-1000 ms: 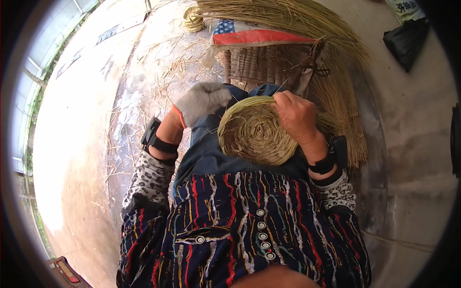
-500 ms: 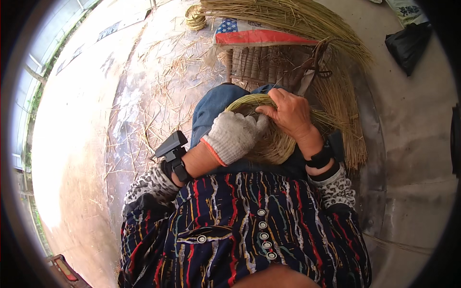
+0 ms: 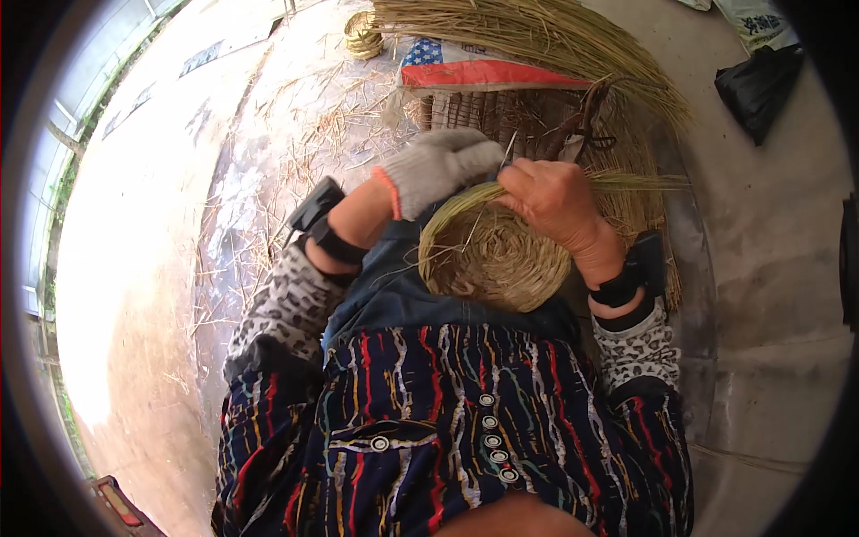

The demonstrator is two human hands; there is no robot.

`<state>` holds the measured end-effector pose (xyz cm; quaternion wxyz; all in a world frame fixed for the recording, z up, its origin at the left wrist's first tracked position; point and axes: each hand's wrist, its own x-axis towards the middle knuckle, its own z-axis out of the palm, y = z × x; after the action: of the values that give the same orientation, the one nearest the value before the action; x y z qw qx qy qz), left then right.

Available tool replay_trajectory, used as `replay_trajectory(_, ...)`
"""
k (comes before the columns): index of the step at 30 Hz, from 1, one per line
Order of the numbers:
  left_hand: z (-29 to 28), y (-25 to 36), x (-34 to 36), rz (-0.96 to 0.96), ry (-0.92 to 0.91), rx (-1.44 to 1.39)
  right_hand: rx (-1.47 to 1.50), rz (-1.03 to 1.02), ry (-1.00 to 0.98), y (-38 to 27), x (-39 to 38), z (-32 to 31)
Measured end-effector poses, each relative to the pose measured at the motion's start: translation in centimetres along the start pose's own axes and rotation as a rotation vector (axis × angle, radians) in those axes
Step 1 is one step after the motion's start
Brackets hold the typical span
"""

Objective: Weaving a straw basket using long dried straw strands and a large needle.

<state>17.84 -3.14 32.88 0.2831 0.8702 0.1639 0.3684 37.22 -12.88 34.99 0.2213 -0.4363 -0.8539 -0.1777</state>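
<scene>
Left hand has moved out of basket — beside far rim.

The basket in the centre was of coiled plant fibre, matt and ridged. The straw along the top looked dry, with a faint sheen. The glove was rough, matt knitted cloth. The trousers looked like dull denim, the shirt like soft cloth with smooth, shiny buttons. The sack at upper centre seemed plastic; the bag at upper right was thin, wrinkled, slightly glossy plastic. The floor at right looked hard and matt, like concrete.
</scene>
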Motion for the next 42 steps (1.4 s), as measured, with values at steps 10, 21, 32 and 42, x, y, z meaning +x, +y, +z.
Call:
replay_trajectory(10,2.8,-3.3,4.4,-0.621,0.192,-0.522,0.110,0.012,0.030,0.4,-0.9,1.6)
replay_trajectory(21,-2.5,1.5,1.3,-0.598,-0.031,-0.679,0.167,0.182,0.064,1.8,-2.9,2.4)
replay_trajectory(32,-5.2,-6.1,-7.4,-0.543,-0.026,-0.152,0.218,0.262,0.072,1.9,-3.6,2.9)
replay_trajectory(42,0.0,-3.5,-2.5,-0.354,0.185,-1.757,0.163,0.319,0.027,1.7,-3.2,3.3)
